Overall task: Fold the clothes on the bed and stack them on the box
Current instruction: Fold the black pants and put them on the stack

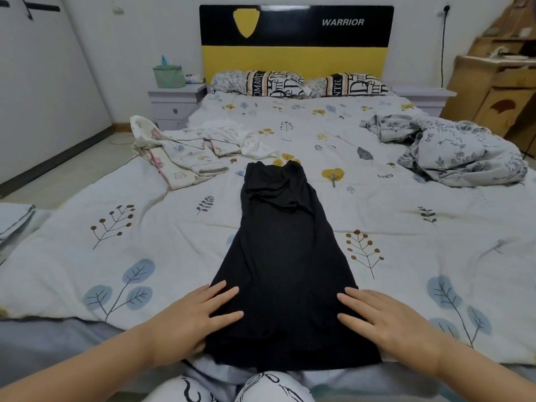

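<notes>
A black dress (285,256) lies flat along the middle of the bed, folded narrow, its straps pointing toward the headboard and its hem at the near edge. My left hand (193,317) rests with straight fingers on the hem's left side. My right hand (385,320) lies flat on the hem's right side. A heap of white printed clothes (188,149) sits on the bed at the far left. Folded pale fabric (14,221) shows at the left edge; what it rests on is hidden.
The bed sheet (406,227) has leaf prints. A crumpled grey floral cover (452,149) lies at the right. Two pillows (298,84) lean at the yellow and black headboard. A nightstand (174,105) stands far left, a wooden cabinet (499,91) far right.
</notes>
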`<state>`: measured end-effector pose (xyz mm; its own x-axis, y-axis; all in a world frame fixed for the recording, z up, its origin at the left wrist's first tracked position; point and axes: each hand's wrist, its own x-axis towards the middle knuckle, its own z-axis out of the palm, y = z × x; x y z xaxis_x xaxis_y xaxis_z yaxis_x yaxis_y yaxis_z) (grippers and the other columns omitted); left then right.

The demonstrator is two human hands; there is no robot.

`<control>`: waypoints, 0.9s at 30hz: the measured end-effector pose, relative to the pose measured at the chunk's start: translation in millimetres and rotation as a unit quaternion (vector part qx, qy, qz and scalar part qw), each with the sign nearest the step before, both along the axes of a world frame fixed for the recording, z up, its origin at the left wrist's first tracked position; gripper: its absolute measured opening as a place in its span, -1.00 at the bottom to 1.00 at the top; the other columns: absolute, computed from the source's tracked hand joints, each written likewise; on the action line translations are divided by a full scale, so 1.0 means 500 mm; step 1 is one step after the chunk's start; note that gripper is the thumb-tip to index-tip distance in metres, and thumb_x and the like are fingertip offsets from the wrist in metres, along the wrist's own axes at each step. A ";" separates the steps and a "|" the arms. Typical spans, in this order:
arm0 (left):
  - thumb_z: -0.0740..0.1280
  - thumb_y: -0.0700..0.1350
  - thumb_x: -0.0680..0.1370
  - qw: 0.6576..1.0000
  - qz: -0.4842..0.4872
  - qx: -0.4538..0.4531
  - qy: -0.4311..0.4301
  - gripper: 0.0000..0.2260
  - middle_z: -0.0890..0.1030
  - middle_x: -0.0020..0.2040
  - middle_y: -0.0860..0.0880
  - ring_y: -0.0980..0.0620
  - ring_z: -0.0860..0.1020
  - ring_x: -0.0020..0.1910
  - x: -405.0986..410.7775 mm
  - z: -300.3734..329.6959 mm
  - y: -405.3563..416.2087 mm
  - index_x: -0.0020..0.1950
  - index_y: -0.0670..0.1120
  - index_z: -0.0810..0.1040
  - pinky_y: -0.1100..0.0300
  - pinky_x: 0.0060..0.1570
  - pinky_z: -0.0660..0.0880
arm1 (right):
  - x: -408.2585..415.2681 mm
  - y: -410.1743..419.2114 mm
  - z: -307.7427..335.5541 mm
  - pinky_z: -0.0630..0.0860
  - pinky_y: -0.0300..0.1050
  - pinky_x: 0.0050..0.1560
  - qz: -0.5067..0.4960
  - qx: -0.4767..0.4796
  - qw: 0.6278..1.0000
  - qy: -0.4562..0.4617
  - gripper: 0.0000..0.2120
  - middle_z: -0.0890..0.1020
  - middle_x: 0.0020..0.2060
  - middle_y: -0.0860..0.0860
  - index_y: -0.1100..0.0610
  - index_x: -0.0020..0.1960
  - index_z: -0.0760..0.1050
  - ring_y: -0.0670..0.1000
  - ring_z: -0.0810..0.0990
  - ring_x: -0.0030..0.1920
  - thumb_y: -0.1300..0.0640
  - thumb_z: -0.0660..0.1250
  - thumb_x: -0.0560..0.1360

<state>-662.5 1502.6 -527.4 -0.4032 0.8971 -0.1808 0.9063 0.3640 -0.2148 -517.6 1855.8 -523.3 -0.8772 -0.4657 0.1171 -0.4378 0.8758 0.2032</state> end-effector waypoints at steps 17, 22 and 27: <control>0.20 -0.12 0.60 0.598 0.348 0.463 -0.554 -0.78 0.69 -0.09 -0.09 0.02 0.66 -0.10 -0.148 0.189 0.139 -0.01 -0.16 0.62 0.18 -0.24 0.62 | -0.223 -0.020 0.128 0.29 -0.08 -0.16 -0.256 -0.628 0.729 -0.093 -0.70 0.44 -0.34 0.04 0.41 -0.19 0.44 -0.02 0.39 -0.25 0.19 0.20 0.59; 0.18 -0.14 0.61 0.604 0.364 0.474 -0.527 -0.79 0.63 -0.09 -0.11 0.00 0.61 -0.23 -0.278 0.231 0.189 -0.02 -0.13 0.60 0.20 -0.44 0.57 | -0.367 0.008 0.184 0.48 -0.07 -0.08 -0.261 -0.654 0.706 -0.077 -0.74 0.62 -0.33 -0.07 0.23 -0.16 0.57 -0.02 0.56 -0.21 0.15 0.19 0.59; 0.17 -0.14 0.62 0.609 0.347 0.469 -0.537 -0.83 0.59 0.00 -0.08 -0.06 0.59 -0.12 -0.415 0.257 0.259 0.02 -0.05 0.56 0.17 -0.49 0.56 | -0.523 0.056 0.208 0.46 -0.06 -0.15 -0.276 -0.686 0.668 -0.082 -0.74 0.54 -0.30 0.09 0.36 -0.08 0.51 0.04 0.49 -0.25 0.20 0.14 0.59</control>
<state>-869.8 1632.1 -398.8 -0.8453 0.4897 -0.2138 -0.1023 0.2444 0.9643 -779.2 1883.7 -419.1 -0.9240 0.3820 -0.0169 0.1114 0.2265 -0.9676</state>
